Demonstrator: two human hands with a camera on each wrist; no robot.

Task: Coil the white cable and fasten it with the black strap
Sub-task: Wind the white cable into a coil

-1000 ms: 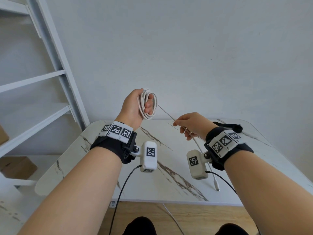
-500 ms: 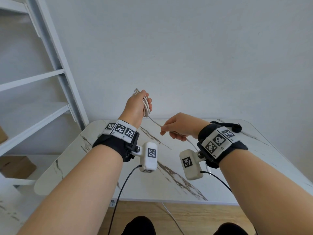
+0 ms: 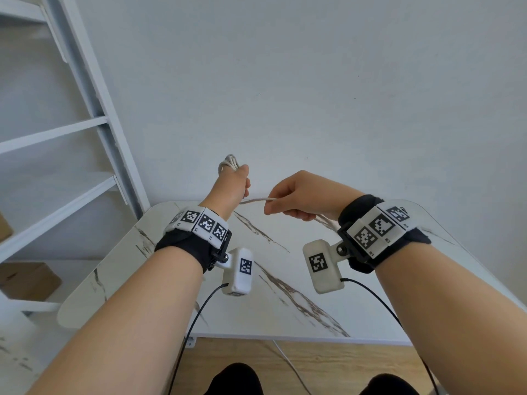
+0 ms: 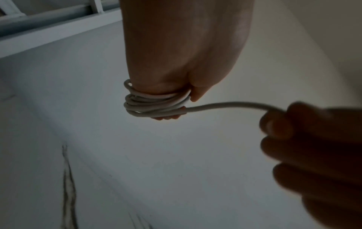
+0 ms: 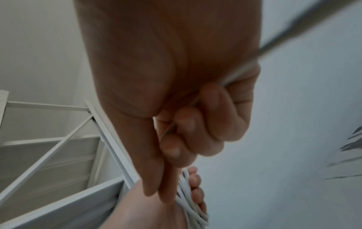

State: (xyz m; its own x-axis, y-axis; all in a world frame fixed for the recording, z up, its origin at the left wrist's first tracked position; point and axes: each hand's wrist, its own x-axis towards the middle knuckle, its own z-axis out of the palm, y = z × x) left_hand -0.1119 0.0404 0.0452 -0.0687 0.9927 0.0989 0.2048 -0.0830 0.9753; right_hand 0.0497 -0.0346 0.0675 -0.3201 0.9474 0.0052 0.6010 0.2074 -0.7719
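Coiling is under way in the head view: near the middle of the frame the left hand (image 3: 232, 185) is raised above the marble-patterned worktop (image 3: 285, 295), its fingers closed round a bundle of the white cable (image 3: 256, 200), whose loops peek out above the knuckles. Just to its right, the right hand (image 3: 302, 196) pinches the free run between thumb and curled fingers, the short stretch between the two hands drawn nearly level. A loose tail trails away under the right wrist. White shelving (image 3: 85, 132) fills the upper left. I cannot make out the black strap for certain; a dark shape at the worktop's far right edge may only be the wristband.

From the left wrist, centre frame, several turns of cable wrap the left fingers (image 4: 166, 118) tightly, stacked and partly crossing. One strand leaves the bundle rightward to the right hand, dim at the right edge.

From the right wrist, the right fingers (image 5: 182, 124) curl round the cable, which streaks blurred toward the upper right. The coiled bundle shows at the bottom centre.

The risks, as I judge them: turns wound tight round the fingers could bind when slid off, or spring apart if the grip loosens. Uneven tension may overlap loops into a tangle, and the trailing tail could snag on the worktop edge.
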